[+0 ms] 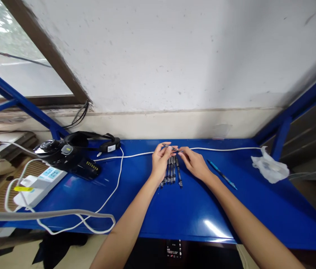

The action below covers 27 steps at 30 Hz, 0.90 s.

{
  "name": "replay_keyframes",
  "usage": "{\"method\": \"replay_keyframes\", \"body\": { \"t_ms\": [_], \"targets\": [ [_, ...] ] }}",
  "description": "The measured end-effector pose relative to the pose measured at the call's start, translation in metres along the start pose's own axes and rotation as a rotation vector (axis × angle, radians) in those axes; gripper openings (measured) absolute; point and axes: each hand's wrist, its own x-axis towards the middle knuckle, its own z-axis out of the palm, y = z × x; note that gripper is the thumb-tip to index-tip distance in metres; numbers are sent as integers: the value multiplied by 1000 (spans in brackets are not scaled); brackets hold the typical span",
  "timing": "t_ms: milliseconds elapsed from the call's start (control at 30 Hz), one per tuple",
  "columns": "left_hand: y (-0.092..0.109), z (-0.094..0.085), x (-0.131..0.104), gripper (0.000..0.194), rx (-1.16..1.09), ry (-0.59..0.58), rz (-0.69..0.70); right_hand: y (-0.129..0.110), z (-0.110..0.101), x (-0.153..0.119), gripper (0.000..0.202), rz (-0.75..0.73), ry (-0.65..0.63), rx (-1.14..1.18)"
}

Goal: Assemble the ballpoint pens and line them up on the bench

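Observation:
Both my hands meet over a blue table, holding one dark pen (172, 148) between them. My left hand (162, 158) pinches its left part, and the fingers of my right hand (191, 160) close on its right end. Just below lie several dark pens (171, 172) side by side, partly covered by my left hand. One of these pens (178, 172) sits a little apart on the right. Farther right, a teal pen (222, 174) lies slanted, touched by neither hand.
A black headset-like device marked EXTRORD (82, 164) and a white power strip (41, 186) stand on the left. White cable (120, 168) loops over the blue table (185, 213). Crumpled white plastic (269, 166) lies at the right. A lit phone (174, 248) shows below the front edge.

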Motion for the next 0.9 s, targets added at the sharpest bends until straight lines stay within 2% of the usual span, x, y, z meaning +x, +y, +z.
{"method": "replay_keyframes", "body": {
  "t_ms": [167, 267, 600, 733, 900],
  "targets": [
    [5, -8, 6, 42, -86, 133, 44, 10, 4, -1, 30, 52, 44, 29],
    [7, -13, 9, 43, -114, 159, 49, 12, 5, -1, 25, 59, 41, 47],
    [4, 1, -1, 39, -44, 62, 11, 6, 6, 0, 24, 16, 15, 84],
    [2, 3, -4, 33, 63, -12, -10, 4, 7, 0, 24, 28, 65, 181],
    [3, 2, -4, 33, 97, -12, -22, 6, 7, 1, 26, 33, 104, 178]
  ]
}}
